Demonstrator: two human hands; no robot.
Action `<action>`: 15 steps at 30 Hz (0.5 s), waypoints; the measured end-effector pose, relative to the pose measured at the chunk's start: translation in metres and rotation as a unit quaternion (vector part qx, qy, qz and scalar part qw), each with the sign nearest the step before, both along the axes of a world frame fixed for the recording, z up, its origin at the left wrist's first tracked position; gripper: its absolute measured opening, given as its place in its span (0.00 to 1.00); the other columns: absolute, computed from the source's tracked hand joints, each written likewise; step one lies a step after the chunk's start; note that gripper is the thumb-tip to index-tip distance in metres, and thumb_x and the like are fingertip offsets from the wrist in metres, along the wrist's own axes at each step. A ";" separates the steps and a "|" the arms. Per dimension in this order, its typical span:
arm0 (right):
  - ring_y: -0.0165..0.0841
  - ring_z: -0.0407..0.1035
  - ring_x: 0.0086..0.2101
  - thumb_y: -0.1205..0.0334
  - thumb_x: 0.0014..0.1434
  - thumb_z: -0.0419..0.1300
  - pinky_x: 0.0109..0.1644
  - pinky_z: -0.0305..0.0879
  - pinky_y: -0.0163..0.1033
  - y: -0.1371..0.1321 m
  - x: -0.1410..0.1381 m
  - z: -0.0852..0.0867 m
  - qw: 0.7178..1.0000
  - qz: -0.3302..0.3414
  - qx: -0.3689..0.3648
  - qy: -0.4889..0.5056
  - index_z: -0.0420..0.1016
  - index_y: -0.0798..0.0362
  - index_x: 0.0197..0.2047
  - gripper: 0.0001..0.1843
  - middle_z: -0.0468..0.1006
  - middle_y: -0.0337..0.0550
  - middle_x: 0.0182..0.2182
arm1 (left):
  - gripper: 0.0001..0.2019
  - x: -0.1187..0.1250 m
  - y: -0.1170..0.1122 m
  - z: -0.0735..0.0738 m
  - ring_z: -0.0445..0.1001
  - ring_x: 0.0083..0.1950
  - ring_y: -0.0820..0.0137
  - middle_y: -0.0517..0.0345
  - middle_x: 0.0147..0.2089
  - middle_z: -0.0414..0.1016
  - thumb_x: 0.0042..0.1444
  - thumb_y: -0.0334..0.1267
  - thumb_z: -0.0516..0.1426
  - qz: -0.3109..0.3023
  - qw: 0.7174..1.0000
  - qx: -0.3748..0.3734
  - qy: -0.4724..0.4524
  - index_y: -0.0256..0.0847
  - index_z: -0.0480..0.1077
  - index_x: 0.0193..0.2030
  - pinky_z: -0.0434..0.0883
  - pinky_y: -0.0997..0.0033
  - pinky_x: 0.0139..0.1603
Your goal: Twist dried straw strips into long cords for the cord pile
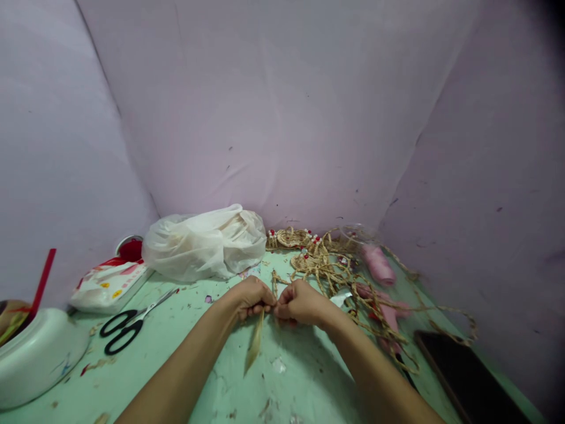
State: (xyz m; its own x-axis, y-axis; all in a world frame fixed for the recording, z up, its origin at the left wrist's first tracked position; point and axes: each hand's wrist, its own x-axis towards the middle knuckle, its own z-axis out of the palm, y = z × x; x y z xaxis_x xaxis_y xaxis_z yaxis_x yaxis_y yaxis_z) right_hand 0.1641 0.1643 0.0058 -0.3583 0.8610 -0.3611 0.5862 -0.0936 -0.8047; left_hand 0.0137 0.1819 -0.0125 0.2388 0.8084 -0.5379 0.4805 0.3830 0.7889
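Note:
My left hand (pixel 252 299) and my right hand (pixel 301 302) meet over the middle of the green table, fingertips pinched close together. Between them they grip the end of a braided straw cord (pixel 275 284), whose plait shows just behind the fingers. From under my left fingers a flat, pale straw strip (pixel 255 348) hangs down toward me. The exact spot where the fingertips press is hidden. Beyond my right hand lies a tangle of braided straw cords (pixel 324 277), with coiled straw pieces (pixel 293 237) trimmed with red and white beads.
Black-handled scissors (pixel 128 330) lie left, near a tissue pack (pixel 110 285) and a white pot (pixel 44 359). A filled plastic bag (pixel 205 244) rests against the back wall. On the right are a pink thread spool (pixel 378 265), a pink glue gun (pixel 389 315) and a dark phone (pixel 468 377).

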 end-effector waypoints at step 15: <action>0.24 0.60 0.13 0.76 0.44 0.53 0.17 0.63 0.30 -0.002 -0.009 0.001 0.972 -0.149 -0.119 0.139 0.63 0.57 0.17 0.09 0.67 0.36 0.11 | 0.07 -0.001 -0.001 0.002 0.51 0.12 0.81 0.64 0.12 0.59 0.34 0.37 0.56 -0.036 0.999 0.031 0.001 0.34 0.67 0.20 0.47 0.80 0.13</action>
